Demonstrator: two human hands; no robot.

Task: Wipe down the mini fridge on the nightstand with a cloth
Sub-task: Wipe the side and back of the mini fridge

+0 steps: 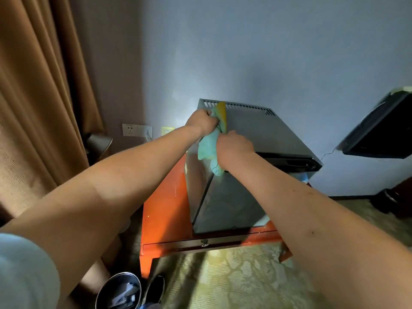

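A pale sleeve (pixel 24 270) fills the near left corner, with a round bin (pixel 119 292) and a dark shoe (pixel 156 288) on the patterned carpet (pixel 234 282) just beyond. Both bare forearms reach away toward the grey mini fridge (pixel 263 132), which sits on the orange counter (pixel 165 210) against the far wall. The left hand (pixel 201 122) grips the upper part of a mint-green cloth (pixel 208 147) with an orange edge, at the fridge's far left top edge. The right hand (pixel 234 146) curls round the cloth's lower part, near the top's left edge. Brown curtains (pixel 40 97) hang at left; wall sockets (pixel 137 130) lie beyond.
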